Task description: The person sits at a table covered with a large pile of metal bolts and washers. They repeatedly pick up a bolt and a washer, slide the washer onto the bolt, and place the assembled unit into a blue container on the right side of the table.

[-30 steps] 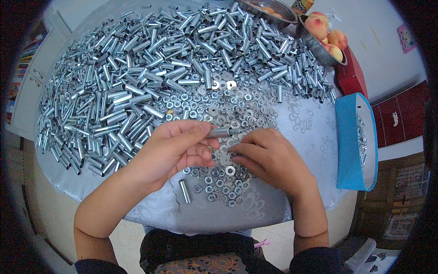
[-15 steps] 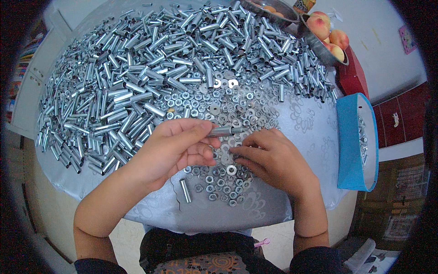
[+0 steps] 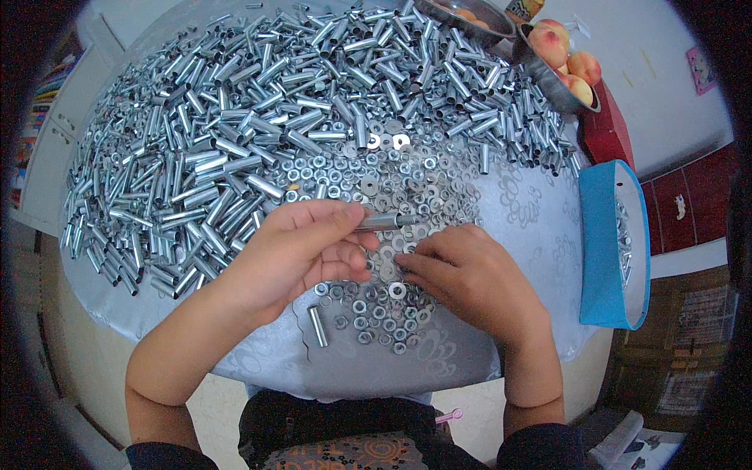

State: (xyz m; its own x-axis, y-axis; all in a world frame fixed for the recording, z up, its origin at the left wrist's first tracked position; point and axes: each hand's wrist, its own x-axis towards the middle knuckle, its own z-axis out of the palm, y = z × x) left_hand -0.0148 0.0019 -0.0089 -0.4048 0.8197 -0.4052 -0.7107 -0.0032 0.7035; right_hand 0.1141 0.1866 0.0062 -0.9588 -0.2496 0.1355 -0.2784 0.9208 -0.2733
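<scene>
My left hand (image 3: 301, 243) is closed round a metal sleeve (image 3: 380, 222), thumb on top. A narrower threaded end (image 3: 406, 220) sticks out of the sleeve toward the right. Beneath it, my right hand (image 3: 470, 278) rests palm down with curled fingers at the loose flat washers (image 3: 386, 270). Whether a washer is between its fingertips cannot be made out. Hex nuts (image 3: 378, 313) and more washers lie around and below both hands. One loose metal sleeve (image 3: 317, 327) is on the tablecloth below my left hand.
A large heap of metal sleeves (image 3: 235, 149) covers the table's left and far side. At the right stands a blue fabric bin (image 3: 599, 251) with metal pieces inside. A dark bowl of peaches (image 3: 560, 90) and a red box (image 3: 607, 133) are at the far right edge.
The sleeve in my left hand has tipped up very slightly. My right hand has shifted only a little over the washers.
</scene>
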